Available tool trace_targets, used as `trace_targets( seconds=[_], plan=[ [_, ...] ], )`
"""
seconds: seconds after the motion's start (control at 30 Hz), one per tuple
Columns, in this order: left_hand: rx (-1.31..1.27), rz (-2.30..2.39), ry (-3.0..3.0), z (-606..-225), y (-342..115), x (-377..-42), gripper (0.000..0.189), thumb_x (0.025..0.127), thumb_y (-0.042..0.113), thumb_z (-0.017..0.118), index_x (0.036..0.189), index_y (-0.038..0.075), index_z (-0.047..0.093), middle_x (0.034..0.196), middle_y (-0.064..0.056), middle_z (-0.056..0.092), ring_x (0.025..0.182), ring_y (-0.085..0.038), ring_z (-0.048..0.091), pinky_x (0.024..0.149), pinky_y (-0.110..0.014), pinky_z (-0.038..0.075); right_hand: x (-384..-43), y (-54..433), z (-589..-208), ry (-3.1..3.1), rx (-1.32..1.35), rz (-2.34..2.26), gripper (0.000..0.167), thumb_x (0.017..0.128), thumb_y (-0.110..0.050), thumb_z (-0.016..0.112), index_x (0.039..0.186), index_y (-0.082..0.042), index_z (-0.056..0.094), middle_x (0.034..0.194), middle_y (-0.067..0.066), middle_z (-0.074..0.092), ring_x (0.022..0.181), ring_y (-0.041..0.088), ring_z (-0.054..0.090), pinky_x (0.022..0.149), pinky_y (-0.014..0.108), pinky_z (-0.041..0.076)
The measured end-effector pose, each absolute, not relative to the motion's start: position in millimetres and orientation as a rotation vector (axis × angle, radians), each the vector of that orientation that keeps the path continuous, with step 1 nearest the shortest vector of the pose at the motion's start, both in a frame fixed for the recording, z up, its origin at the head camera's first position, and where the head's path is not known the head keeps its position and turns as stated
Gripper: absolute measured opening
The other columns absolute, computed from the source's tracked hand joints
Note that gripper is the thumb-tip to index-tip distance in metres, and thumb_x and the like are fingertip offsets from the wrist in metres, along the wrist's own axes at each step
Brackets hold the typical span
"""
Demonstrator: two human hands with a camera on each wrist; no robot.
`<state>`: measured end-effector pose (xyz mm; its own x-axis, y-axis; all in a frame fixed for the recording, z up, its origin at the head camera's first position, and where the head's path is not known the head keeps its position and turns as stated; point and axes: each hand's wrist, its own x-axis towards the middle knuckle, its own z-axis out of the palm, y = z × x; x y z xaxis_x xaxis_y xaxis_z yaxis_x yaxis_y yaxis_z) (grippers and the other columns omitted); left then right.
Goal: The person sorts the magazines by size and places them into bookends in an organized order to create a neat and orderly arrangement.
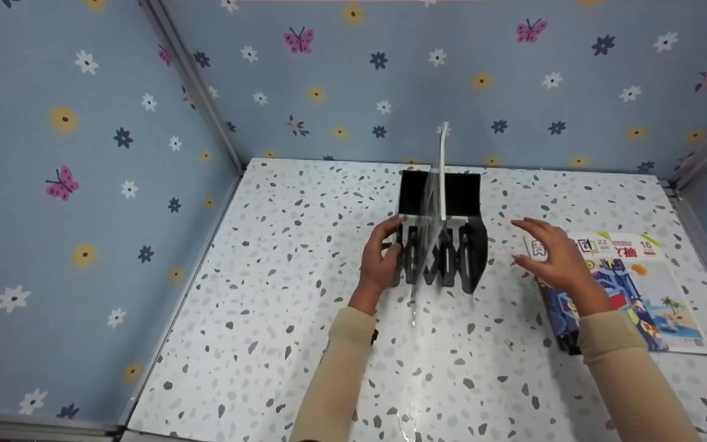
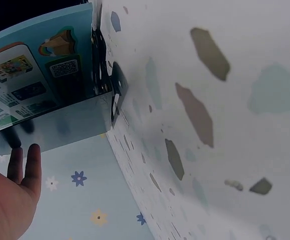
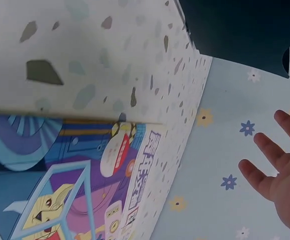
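Note:
A black expandable bookend (image 1: 477,255) with sliding slotted rails stands near the back of the table. Upright inside it is a thin magazine (image 1: 442,169), its spine-like pale edge facing up; the left wrist view shows its light blue printed cover (image 2: 64,42). My left hand (image 1: 379,261) is at the bookend's left side, its fingertips against the smooth outer panel (image 2: 74,127). To the right of the bookend, my right hand (image 1: 555,258) hovers with spread fingers and holds nothing. It overlaps flat-lying magazines (image 1: 672,301) in the head view.
The flat magazines have colourful covers, with a cartoon cover (image 3: 84,185) visible in the right wrist view. Blue flowered panels (image 1: 341,73) with metal frame posts (image 1: 200,92) enclose the speckled white table (image 1: 255,294) at the back and sides.

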<state>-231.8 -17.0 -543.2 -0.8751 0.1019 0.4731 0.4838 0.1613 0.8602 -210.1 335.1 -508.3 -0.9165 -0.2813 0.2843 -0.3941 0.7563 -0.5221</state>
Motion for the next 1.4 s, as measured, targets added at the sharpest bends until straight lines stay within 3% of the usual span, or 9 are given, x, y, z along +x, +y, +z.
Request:
trace_targets(
  seconds=[0.17, 0.37, 0.57, 0.77, 1.1, 1.4],
  plan=[
    [-0.576, -1.796, -2.133, -530.8, -19.0, -224.0, 0.042, 0.091, -0.007, 0.046, 0.133, -0.007, 0.049, 0.142, -0.022, 0.048, 0.125, -0.039, 0.051, 0.086, -0.036, 0.052, -204.7, 345.1, -510.1, -2.787, 0.516, 0.915, 0.064, 0.083, -0.027, 0.068, 0.143, -0.024, 0.047, 0.148, 0.019, 0.041, 0.133, 0.048, 0.035, 0.100, 0.071, 0.025],
    [-0.582, -1.795, -2.134, -528.8, -19.4, -223.9, 0.043, 0.091, -0.009, 0.047, 0.133, -0.006, 0.050, 0.142, -0.022, 0.048, 0.125, -0.039, 0.052, 0.085, -0.035, 0.053, -201.0, 356.4, -514.9, -2.827, 0.491, 0.883, 0.066, 0.083, -0.021, 0.070, 0.145, -0.024, 0.045, 0.148, 0.022, 0.039, 0.130, 0.050, 0.037, 0.092, 0.069, 0.038],
    [-0.555, -1.784, -2.137, -528.1, -19.9, -224.3, 0.043, 0.089, -0.010, 0.048, 0.132, -0.008, 0.051, 0.138, -0.023, 0.050, 0.122, -0.039, 0.054, 0.083, -0.032, 0.054, -197.8, 362.3, -516.9, -2.852, 0.451, 0.877, 0.069, 0.079, -0.017, 0.071, 0.144, -0.027, 0.047, 0.148, 0.021, 0.040, 0.131, 0.052, 0.035, 0.096, 0.073, 0.028],
    [-0.558, -1.813, -2.113, -530.4, -19.3, -223.5, 0.042, 0.090, -0.008, 0.047, 0.132, -0.008, 0.050, 0.140, -0.024, 0.049, 0.122, -0.044, 0.052, 0.083, -0.032, 0.053, -195.0, 368.1, -522.2, -2.865, 0.454, 0.826, 0.069, 0.079, -0.021, 0.072, 0.143, -0.023, 0.047, 0.148, 0.024, 0.039, 0.131, 0.052, 0.035, 0.097, 0.073, 0.027],
    [-0.527, -1.780, -2.162, -530.3, -18.0, -221.3, 0.043, 0.090, -0.008, 0.048, 0.133, -0.004, 0.051, 0.142, -0.019, 0.050, 0.125, -0.032, 0.054, 0.085, -0.040, 0.053, -189.1, 380.7, -530.3, -2.901, 0.472, 0.701, 0.065, 0.082, -0.028, 0.071, 0.142, -0.020, 0.048, 0.143, 0.027, 0.043, 0.126, 0.053, 0.040, 0.093, 0.072, 0.030],
    [-0.501, -1.742, -2.177, -525.9, -16.3, -219.1, 0.043, 0.090, -0.009, 0.048, 0.132, -0.003, 0.052, 0.140, -0.018, 0.052, 0.123, -0.032, 0.056, 0.083, -0.034, 0.053, -187.5, 388.4, -540.6, -2.948, 0.491, 0.640, 0.062, 0.080, -0.026, 0.070, 0.138, -0.018, 0.052, 0.142, 0.027, 0.043, 0.125, 0.053, 0.040, 0.094, 0.072, 0.029]
  ],
)
